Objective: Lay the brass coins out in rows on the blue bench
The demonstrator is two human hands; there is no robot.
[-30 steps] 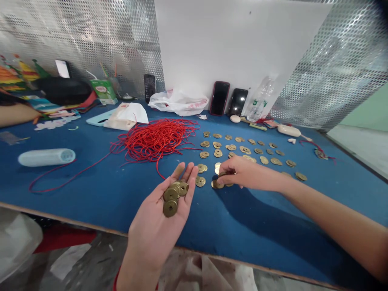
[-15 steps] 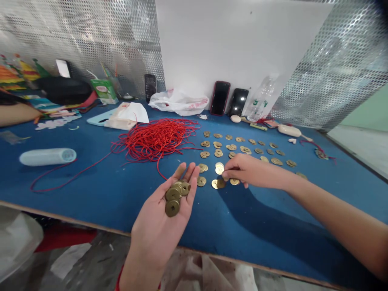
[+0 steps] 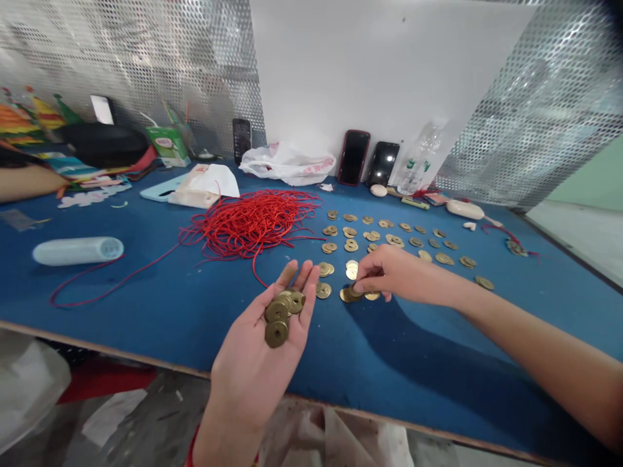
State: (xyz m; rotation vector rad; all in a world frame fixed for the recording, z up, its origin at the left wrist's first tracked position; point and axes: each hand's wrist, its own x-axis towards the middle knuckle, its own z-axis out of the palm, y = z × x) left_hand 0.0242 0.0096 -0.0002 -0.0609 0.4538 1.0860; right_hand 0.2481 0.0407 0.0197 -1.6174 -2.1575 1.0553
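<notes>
My left hand point(image 3: 265, 344) lies palm up over the near edge of the blue table point(image 3: 160, 305), fingers stretched out, cradling a small pile of brass coins with square holes point(image 3: 281, 311). My right hand point(image 3: 389, 275) reaches over the table with fingers pinched on a brass coin point(image 3: 351, 293) among the lowest coins laid out there. Rows of small coin stacks point(image 3: 389, 239) spread out behind it. A tangle of red cord point(image 3: 250, 224) lies to the left of the coins.
A white tube point(image 3: 78, 250) lies at the left. Phones point(image 3: 353, 157), a plastic bag point(image 3: 287, 163), a clear bottle point(image 3: 418, 159) and a green box point(image 3: 165, 144) line the back by the white board and perforated metal wall. Another person's arm point(image 3: 24, 181) rests far left.
My right hand shifted slightly among the nearest coins, lifting back then dipping down onto the coin at the front again. My left hand stayed put with its pile.
</notes>
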